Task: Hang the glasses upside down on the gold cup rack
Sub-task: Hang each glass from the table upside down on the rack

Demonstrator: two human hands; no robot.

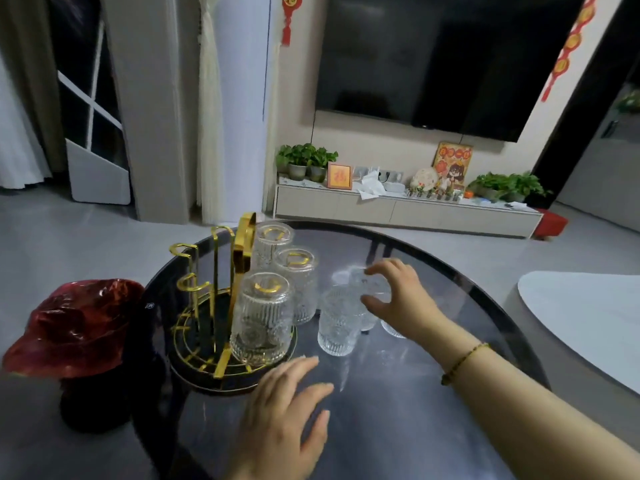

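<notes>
The gold cup rack [214, 282] stands on the left of a round dark glass table [450, 268]. Three ribbed clear glasses hang upside down on its right pegs: front [261, 317], middle [299, 285], back [273, 244]. The left pegs are bare. Loose glasses stand right of the rack; the nearest one [337, 323] is upright. My right hand [394, 296] hovers over a blurred glass [367, 282] behind it, fingers spread around its top, grip unclear. My left hand [287, 410] rests flat on the table, fingers apart, holding nothing.
A red foil-wrapped dark pot [76, 334] stands left of the rack, beside the table. Another glass [391, 329] is partly hidden under my right wrist. A white tabletop edge [581, 306] lies at the right. A TV and low cabinet stand far behind.
</notes>
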